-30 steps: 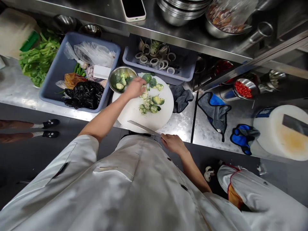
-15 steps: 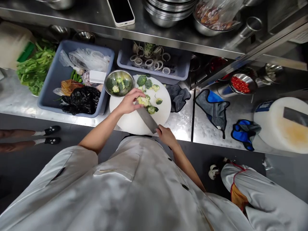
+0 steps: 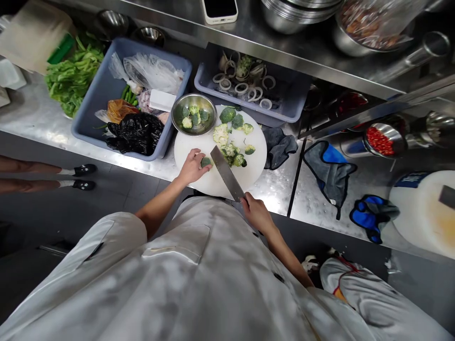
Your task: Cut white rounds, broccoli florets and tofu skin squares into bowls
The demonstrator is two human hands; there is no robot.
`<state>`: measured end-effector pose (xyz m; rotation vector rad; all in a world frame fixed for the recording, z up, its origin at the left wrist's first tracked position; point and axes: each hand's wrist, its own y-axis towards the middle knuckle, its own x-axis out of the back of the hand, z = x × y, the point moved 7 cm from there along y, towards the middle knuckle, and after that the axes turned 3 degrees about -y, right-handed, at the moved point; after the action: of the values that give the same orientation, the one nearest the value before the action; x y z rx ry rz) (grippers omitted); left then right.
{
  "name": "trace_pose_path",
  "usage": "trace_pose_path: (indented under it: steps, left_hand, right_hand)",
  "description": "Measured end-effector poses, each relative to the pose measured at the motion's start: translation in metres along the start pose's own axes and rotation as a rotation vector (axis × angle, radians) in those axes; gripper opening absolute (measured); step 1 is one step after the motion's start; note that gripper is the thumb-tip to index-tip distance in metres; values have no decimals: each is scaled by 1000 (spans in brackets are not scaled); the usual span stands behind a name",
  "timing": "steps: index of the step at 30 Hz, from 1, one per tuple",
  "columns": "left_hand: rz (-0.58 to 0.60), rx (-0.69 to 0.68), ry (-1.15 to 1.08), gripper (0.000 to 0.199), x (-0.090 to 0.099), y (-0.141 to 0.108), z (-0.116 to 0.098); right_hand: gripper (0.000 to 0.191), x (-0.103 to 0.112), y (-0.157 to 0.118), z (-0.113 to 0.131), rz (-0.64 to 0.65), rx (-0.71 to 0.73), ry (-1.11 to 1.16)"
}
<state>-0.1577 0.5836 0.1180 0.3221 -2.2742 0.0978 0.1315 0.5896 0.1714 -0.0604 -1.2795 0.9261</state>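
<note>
My right hand (image 3: 256,211) is wrapped round the handle of a cleaver (image 3: 227,174), whose blade slants up and left over the round white cutting board (image 3: 185,152). At the board's left side my left hand (image 3: 193,166) has its fingers closed on a small broccoli floret (image 3: 205,162), apart from the blade. Other broccoli pieces (image 3: 227,114) lie on the far and right parts of the board, some touching one another near the blade tip. A steel bowl (image 3: 175,124) with several florets stands at the board's far left edge.
A blue-grey bin (image 3: 82,124) with bags and green peppers stands left, beside leafy greens (image 3: 73,76). Behind the board is another bin (image 3: 298,112) with white rings. Dark cloths (image 3: 279,147) lie right. A steel shelf (image 3: 249,42) overhangs the back. Another person (image 3: 369,293) is at lower right.
My left hand has moved from the broccoli at the board's middle toward its near left, now with a floret. The cleaver has come away from that hand. The whole view has shifted and tilted.
</note>
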Motion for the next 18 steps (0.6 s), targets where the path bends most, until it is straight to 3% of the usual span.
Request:
trace_pose_path:
  steps: [2,9,14,18]
  left_hand:
    - [14,-71,41,48,-2,-4,-5]
    - [49,-165,13,44,-6,-1,-6]
    - [-118,50,-298,28,-9,1,19]
    - [-233,142,-346,26,-15,-7,26]
  right_hand:
    - [20,-3,3,1,17,-4,-9]
    - [19,-1,10,4,26,16,30]
    - [20,10,5,17,17,-5,36]
    - [19,14,-5,24,48,-41,14]
